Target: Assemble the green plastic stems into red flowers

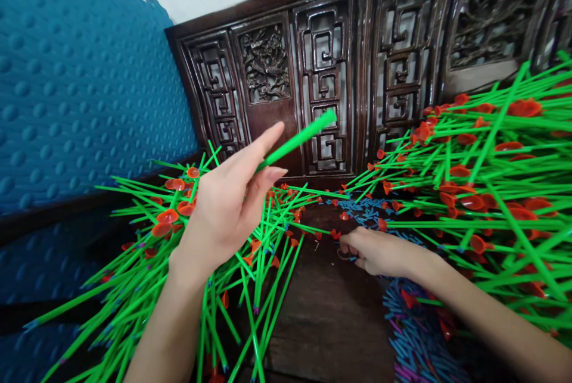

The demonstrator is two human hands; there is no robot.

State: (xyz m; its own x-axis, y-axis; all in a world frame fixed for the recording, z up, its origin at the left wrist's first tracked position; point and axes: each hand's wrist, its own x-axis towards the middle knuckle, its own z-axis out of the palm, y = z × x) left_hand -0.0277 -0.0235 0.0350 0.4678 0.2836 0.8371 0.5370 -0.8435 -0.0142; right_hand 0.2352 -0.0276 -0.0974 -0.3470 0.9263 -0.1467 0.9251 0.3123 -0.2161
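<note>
My left hand [223, 204] is raised in the middle of the view, closed around a green plastic stick [301, 140]. The stick's free end points up and to the right; its other end is hidden behind the hand. Lower down, my right hand [373, 252] rests close to the dark wooden surface [326, 299] with its fingers pinched together. A thin loop and some small blue bits show at those fingertips, but what they grip is too small to make out. Small blue and purple pieces [415, 323] lie beside and below the right wrist.
Green sticks with orange-red suction cups lie in a left heap [120, 293] and a larger right pile [504, 192]. A carved dark wooden backrest [272, 127] stands behind. A blue bumpy foam mat [89, 73] rises at the left.
</note>
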